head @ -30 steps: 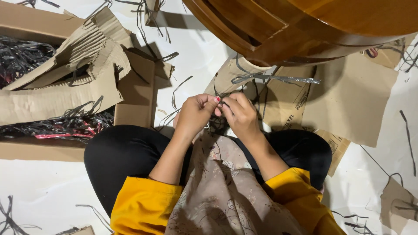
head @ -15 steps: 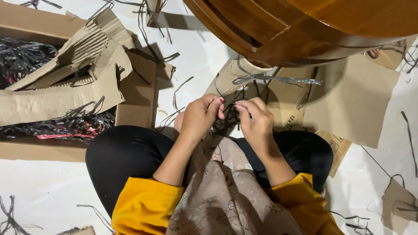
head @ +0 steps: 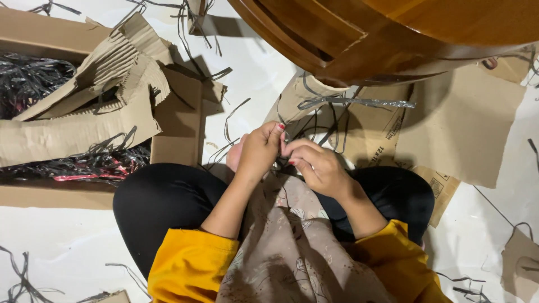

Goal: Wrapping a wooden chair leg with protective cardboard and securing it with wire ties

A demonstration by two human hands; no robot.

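While both hands meet at the middle of the frame, the left hand (head: 259,152) and right hand (head: 317,167) have their fingers pinched shut on a small bundle of dark strips (head: 279,163) held over the lap. It looks light, thin and limp, likely to slip or tangle, so a grip near the gathered end seems best. More strips fill the cardboard box (head: 174,120) at the upper left. Loose ones litter the white floor (head: 50,247), with flat cardboard sheets (head: 460,129) at the right, under a brown wooden piece of furniture (head: 393,28).
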